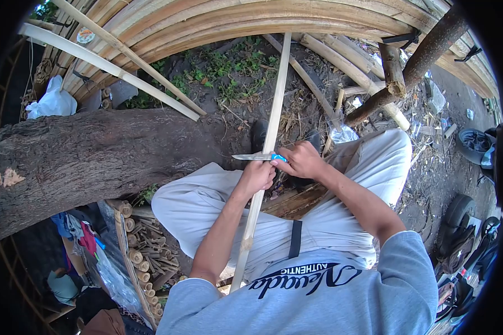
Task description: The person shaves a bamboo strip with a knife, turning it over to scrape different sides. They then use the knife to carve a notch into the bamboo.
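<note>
A long pale bamboo strip runs from between my legs up and away toward the stacked bamboo. My left hand is wrapped round it near its middle, just below the blade. In my right hand is a knife with a blue handle. Its blade points left and lies across the strip, right above my left fingers. The right thumb reaches along the handle close to the left hand. Dark shoes show behind the strip, partly hidden.
A thick tree trunk lies at the left. Long bamboo slats are stacked across the far side. A forked wooden post leans at the right. Cut bamboo pieces fill a rack at lower left; a white plastic bag sits beyond the trunk.
</note>
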Action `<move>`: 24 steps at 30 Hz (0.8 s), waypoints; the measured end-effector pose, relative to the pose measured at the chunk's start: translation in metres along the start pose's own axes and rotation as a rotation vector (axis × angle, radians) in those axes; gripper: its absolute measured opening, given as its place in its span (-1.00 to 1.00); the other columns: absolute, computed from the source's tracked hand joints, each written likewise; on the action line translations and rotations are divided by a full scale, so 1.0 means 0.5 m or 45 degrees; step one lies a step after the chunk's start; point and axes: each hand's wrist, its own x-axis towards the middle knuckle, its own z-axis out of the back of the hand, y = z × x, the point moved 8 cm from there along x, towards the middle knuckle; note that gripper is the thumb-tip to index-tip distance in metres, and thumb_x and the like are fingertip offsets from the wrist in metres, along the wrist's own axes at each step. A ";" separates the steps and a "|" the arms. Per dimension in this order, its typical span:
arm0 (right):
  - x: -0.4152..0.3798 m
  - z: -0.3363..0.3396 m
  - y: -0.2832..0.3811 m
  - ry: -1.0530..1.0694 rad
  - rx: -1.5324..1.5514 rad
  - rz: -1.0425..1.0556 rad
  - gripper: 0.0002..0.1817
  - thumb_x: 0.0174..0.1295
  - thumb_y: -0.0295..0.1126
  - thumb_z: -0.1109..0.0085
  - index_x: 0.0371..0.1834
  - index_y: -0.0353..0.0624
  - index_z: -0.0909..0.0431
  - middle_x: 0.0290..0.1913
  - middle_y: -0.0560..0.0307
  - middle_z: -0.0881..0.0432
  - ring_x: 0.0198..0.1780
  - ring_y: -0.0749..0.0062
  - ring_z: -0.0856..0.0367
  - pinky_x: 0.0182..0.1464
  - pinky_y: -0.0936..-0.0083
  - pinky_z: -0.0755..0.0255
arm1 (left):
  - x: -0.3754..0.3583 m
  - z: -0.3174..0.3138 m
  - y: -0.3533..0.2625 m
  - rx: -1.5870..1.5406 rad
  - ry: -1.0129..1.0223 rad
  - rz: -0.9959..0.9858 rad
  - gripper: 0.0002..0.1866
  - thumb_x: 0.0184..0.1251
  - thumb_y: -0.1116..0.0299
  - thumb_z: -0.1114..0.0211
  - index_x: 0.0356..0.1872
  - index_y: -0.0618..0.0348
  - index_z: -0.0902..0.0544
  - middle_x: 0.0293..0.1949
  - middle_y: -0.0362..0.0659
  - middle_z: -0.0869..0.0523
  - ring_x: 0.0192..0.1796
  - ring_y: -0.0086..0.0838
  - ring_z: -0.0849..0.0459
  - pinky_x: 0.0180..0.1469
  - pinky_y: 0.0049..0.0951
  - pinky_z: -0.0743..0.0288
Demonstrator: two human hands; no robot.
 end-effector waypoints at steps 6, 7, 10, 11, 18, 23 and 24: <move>-0.004 0.003 -0.008 -0.041 -0.133 0.229 -0.46 0.42 0.14 -0.10 -0.59 -0.03 -0.42 -0.74 0.11 -0.44 -0.68 0.10 -0.47 -0.52 0.26 -0.32 | -0.017 -0.019 -0.007 0.048 -0.039 -0.038 -0.68 0.63 0.25 -0.04 -0.43 0.10 -0.42 -0.62 -0.40 -0.26 -0.68 -0.70 -0.21 -0.67 -0.55 -0.08; -0.007 0.001 -0.008 -0.071 -0.168 0.262 -0.45 0.42 0.15 -0.10 -0.60 -0.01 -0.39 -0.74 0.14 -0.43 -0.69 0.14 -0.45 -0.50 0.30 -0.31 | -0.017 -0.015 -0.003 0.048 -0.040 -0.036 -0.68 0.63 0.25 -0.04 -0.43 0.10 -0.42 -0.62 -0.40 -0.26 -0.68 -0.70 -0.21 -0.67 -0.55 -0.08; -0.010 -0.005 -0.014 -0.108 -0.255 0.301 -0.46 0.41 0.17 -0.10 -0.57 0.00 -0.39 -0.74 0.17 -0.41 -0.70 0.17 -0.44 -0.49 0.35 -0.29 | -0.011 -0.007 0.011 0.103 -0.010 -0.001 -0.73 0.64 0.25 -0.02 -0.32 0.14 -0.47 -0.61 -0.41 -0.26 -0.67 -0.72 -0.20 -0.66 -0.56 -0.08; -0.010 -0.005 -0.021 -0.106 -0.253 0.301 -0.46 0.41 0.17 -0.10 -0.57 0.00 -0.39 -0.74 0.17 -0.41 -0.70 0.17 -0.44 -0.49 0.35 -0.29 | -0.008 -0.004 0.016 0.191 -0.001 0.025 -0.74 0.65 0.22 0.00 -0.24 0.16 -0.47 -0.60 -0.41 -0.25 -0.68 -0.73 -0.19 -0.66 -0.56 -0.09; 0.006 -0.009 -0.182 -0.182 -0.410 -0.375 -0.49 0.45 0.11 -0.07 -0.44 -0.11 -0.52 -0.73 0.00 -0.50 -0.65 0.02 -0.58 -0.52 0.14 -0.44 | -0.018 -0.014 -0.038 0.220 -0.035 -0.162 -0.62 0.70 0.09 0.04 -0.11 0.26 -0.46 -0.58 -0.40 -0.24 -0.70 -0.74 -0.16 -0.70 -0.58 -0.08; -0.045 0.049 -0.334 -0.381 -0.331 -1.075 -0.21 0.54 0.21 0.21 -0.49 -0.33 -0.63 -0.55 -0.40 -0.60 -0.37 -0.34 -0.68 -0.30 -0.11 -0.52 | -0.023 -0.029 -0.022 0.131 -0.030 -0.124 -0.64 0.69 0.12 0.02 -0.08 0.29 -0.45 -0.58 -0.39 -0.24 -0.70 -0.74 -0.20 -0.73 -0.60 -0.12; -0.059 0.049 -0.339 -0.500 -0.172 -1.173 -0.18 0.54 0.23 0.24 -0.46 -0.39 -0.64 -0.52 -0.46 -0.59 -0.28 -0.40 -0.68 -0.20 -0.14 -0.50 | -0.016 -0.028 -0.027 0.120 -0.028 -0.126 -0.64 0.69 0.12 0.02 -0.08 0.29 -0.45 -0.58 -0.39 -0.24 -0.70 -0.74 -0.20 -0.73 -0.60 -0.12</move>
